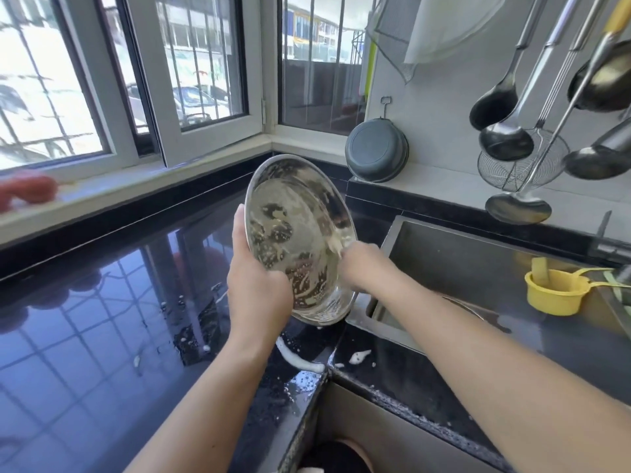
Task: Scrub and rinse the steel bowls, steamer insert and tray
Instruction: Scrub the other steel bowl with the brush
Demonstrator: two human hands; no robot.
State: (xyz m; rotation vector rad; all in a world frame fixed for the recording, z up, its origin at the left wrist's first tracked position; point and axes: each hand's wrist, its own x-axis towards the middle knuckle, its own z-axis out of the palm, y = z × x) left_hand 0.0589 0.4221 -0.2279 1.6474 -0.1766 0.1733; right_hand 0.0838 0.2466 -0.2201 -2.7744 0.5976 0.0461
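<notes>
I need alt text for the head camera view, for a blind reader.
A person's left hand holds a soapy steel bowl tilted over a black counter, while the right hand, blurred, scrubs inside it beside the sink.

1. A glossy black stone countertop (102, 302) wraps the corner below the windows, mirroring the window bars.
2. Blobs and streaks of white suds (300, 360) and scattered water droplets lie on the counter near its front edge.
3. A steel sink (444, 254) is set into the counter at right.
4. A yellow plastic cup (555, 291) with a handle stands on the counter beside the sink's right side.
5. A dark round pan (377, 150) stands on the counter's raised back ledge, leaning against the wall.
</notes>
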